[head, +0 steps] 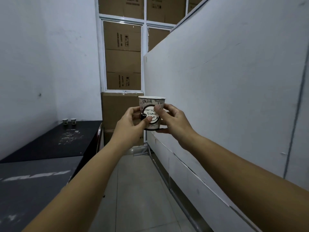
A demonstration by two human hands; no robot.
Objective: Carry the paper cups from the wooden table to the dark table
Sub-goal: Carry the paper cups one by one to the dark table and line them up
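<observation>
A printed paper cup (151, 102) with black lettering is held upright in front of me at arm's length, above the floor of a narrow aisle. My left hand (132, 122) grips its left side with thumb across the front. My right hand (173, 119) grips its right side and supports the bottom. The dark table (55, 141) stands at the left against the wall. Two small paper cups (65, 122) (73, 121) stand side by side at its far end. The wooden table is out of view.
A grey table (33, 181) adjoins the dark one at the near left. A white partition panel (225, 97) runs along the right. Stacked cardboard boxes (122, 114) close the aisle's far end, more behind a window. A tiled floor (138, 190) runs between.
</observation>
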